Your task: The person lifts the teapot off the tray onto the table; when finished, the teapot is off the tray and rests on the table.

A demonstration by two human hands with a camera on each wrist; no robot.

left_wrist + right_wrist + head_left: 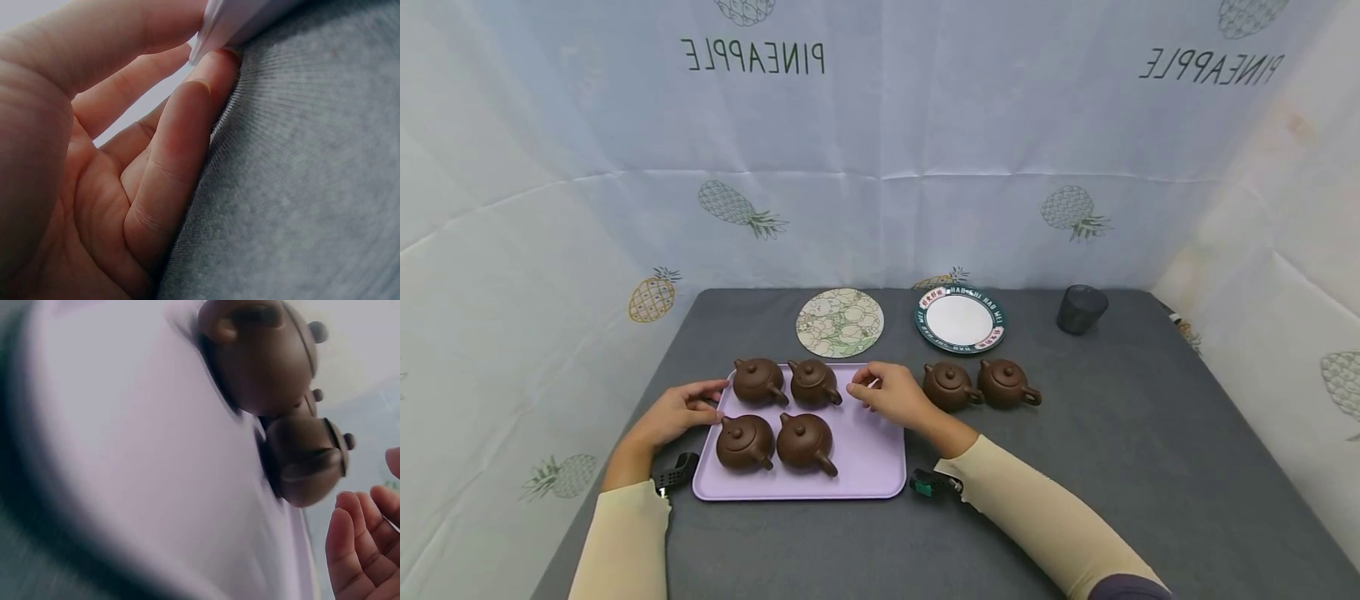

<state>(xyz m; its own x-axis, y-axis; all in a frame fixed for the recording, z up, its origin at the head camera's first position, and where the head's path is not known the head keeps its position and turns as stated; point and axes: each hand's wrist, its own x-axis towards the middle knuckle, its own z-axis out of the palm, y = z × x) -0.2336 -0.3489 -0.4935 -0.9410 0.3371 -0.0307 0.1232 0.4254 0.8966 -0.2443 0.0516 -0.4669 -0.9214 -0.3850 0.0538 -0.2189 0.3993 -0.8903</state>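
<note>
Dark brown teapots stand on a lilac tray (872,475): a back-left one (757,382), a back-right one (813,383), a front-left one (745,442) and a front-right one (805,442). At the tray's left rim, my left hand (677,412) touches the edge with its fingertips and thumb; the left wrist view has these fingers against the rim, low over the cloth. Above the tray's back right part, my right hand (891,396) holds nothing, its fingers loosely bent beside the back-right teapot. The right wrist view shows empty space between its fingers and the teapots.
Right of the tray stand two more brown teapots, one nearer (948,386) and one farther right (1006,383). Behind lie a round patterned mat (840,323) and a green-rimmed plate (960,319). A dark cup (1081,309) is at the back right. Pineapple-print cloth encloses the grey table.
</note>
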